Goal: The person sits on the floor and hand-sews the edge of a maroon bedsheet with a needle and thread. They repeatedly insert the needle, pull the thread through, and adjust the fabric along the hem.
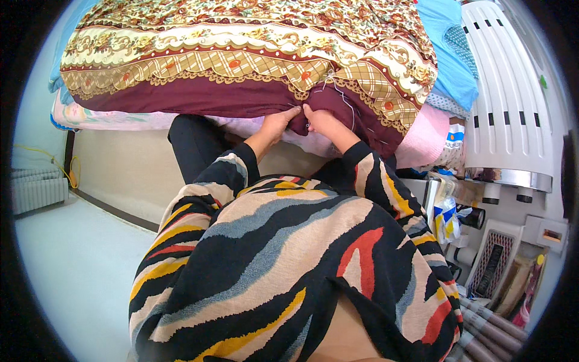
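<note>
A patterned quilt (pixel 244 34) with floral bands and a maroon border (pixel 190 97) lies over the bed before me. At the border's front edge, my left hand (pixel 275 126) pinches the maroon cloth between thumb and fingers. Close beside it, my right hand (pixel 322 123) grips the same cloth, thumb and forefinger meeting near the fold. A loose white thread (pixel 346 97) runs from a knot above and trails down past my right hand. Short white stitches show along the border to the right. Whether a needle is between my fingers is too small to tell.
A pink sheet (pixel 420 140) and blue bedding (pixel 448 59) lie beneath the quilt. On the right stand a white radiator (pixel 506 108) and a crowded shelf with a yellow-and-blue packet (pixel 445 221). At left are a grey ribbed heater (pixel 40 192) and a yellow cord (pixel 74 174).
</note>
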Available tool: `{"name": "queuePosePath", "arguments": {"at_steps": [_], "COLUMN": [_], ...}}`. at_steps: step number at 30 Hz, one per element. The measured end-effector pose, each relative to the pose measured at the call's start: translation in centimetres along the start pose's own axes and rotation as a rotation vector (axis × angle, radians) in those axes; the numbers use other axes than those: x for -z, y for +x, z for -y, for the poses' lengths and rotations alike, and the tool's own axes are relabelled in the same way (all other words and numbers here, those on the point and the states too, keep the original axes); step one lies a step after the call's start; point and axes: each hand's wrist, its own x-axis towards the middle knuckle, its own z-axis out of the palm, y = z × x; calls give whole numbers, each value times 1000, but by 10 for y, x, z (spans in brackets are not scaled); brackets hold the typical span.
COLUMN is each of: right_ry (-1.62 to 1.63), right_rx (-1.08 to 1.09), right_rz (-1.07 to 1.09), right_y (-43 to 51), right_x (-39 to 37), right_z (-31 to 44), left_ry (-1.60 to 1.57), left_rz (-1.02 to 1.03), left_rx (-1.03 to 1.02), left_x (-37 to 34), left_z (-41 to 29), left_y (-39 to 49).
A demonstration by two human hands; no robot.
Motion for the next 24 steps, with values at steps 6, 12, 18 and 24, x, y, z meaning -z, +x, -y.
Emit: {"name": "queuePosePath", "arguments": {"at_steps": [6, 12, 18, 24], "right_ry": [380, 833, 1284, 445], "right_rx": [-284, -246, -113, -141], "right_rz": [-53, -244, -297, -909], "right_y": [-54, -104, -131, -155], "right_x": [19, 28, 15, 13], "right_z": [-15, -49, -64, -98], "left_ry": [-90, -65, -121, -112], "left_rz": [24, 19, 74, 13], "left_rx": [-39, -82, -64, -33], "left_x": [-1, -1, 0, 0], "left_z": [0, 3, 1, 2], "left_y": [-5, -5, -5, -5]}}
